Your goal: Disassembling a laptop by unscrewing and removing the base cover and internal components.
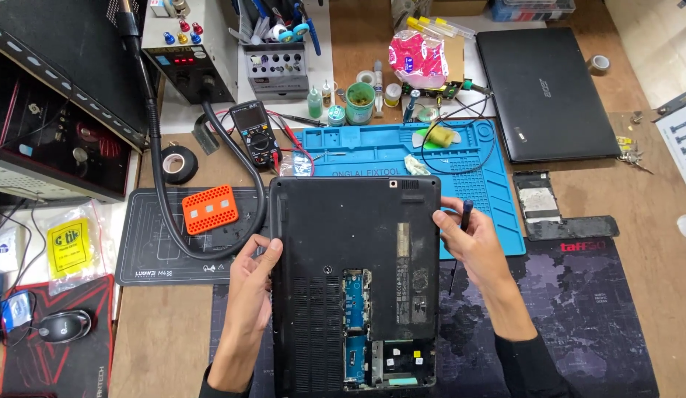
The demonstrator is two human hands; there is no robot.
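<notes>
Laptop: the black laptop (355,280) lay upside down, just below the blue mat (402,147). It looked stiff, a bit heavy and easy to break; best held by its two long sides.
Left hand: the left hand (253,284) held the laptop's left edge, fingers curled tight.
Right hand: the right hand (464,236) touched the right edge and gripped a thin screwdriver (461,239).
Tool holder: the grey holder (277,66), above the mat, held pliers and tweezers.
Green pot: the small pot (360,102), above the mat, was open; I could not tell what was inside.

Two laptops (355,284) (546,92); one multimeter (255,133); one mouse (63,325); two tape rolls (178,163) (599,65)
</notes>
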